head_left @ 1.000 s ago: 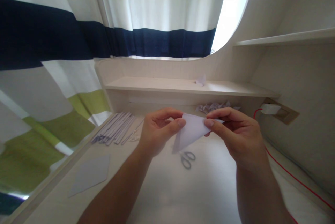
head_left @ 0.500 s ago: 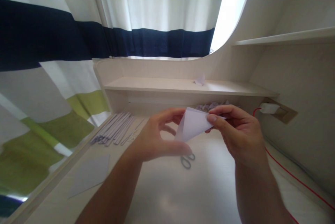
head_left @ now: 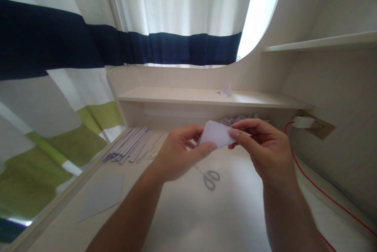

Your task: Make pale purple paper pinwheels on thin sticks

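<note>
A folded sheet of white paper [head_left: 217,134] is held up above the desk between both hands. My left hand [head_left: 184,152] pinches its wide left end, thumb in front and fingers behind. At the narrower right end, my right hand [head_left: 260,142] is closed on the paper with thumb and fingertips; the fingers cover that tip. Below the hands, a pair of scissors [head_left: 209,179] with grey handles lies on the desk, its blades partly hidden by my left hand.
Several thin paper strips [head_left: 129,145] lie in a row at the back left. Nearer is a flat paper sheet [head_left: 103,195]. Folded paper pieces [head_left: 240,118] sit under the shelf [head_left: 173,95], and one paper piece [head_left: 225,90] stands on it. A red cable [head_left: 318,191] runs along the right.
My left hand has closed its thumb and fingers onto the paper's wide end, which looks flatter now. The right hand keeps its pinch, shifted slightly left.
</note>
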`<state>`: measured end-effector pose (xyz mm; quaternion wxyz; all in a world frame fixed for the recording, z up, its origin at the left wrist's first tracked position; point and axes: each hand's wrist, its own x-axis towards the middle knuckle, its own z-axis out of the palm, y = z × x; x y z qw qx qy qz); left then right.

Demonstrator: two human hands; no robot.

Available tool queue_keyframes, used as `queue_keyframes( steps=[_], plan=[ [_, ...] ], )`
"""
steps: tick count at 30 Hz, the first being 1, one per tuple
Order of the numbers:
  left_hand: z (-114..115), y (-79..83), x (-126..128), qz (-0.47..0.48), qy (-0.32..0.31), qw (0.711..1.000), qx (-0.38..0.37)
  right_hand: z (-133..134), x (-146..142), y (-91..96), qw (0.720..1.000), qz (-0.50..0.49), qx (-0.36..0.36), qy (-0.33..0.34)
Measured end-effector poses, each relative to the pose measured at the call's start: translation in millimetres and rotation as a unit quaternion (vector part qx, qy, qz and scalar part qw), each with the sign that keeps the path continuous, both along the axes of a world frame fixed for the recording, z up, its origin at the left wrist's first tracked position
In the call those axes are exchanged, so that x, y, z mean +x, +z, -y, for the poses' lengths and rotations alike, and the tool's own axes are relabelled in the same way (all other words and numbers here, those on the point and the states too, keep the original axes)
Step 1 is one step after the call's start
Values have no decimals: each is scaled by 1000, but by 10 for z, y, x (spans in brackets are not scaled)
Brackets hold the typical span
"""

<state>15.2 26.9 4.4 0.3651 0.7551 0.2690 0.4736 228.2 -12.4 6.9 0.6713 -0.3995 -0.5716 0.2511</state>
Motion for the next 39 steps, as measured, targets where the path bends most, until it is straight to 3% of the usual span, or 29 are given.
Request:
queue_keyframes(
  steps=[11,31,39],
  plan=[
    [-21,-28,16,37,-2,999,-18,7,-20,-18,999,-8,2,39],
    [1,7,23,2,46,999,14,4,-8,-21,999,-6,9,49],
    [-8,0,15,102,92,989,44,27,-25,-2,998,19,2,53]
  ],
)
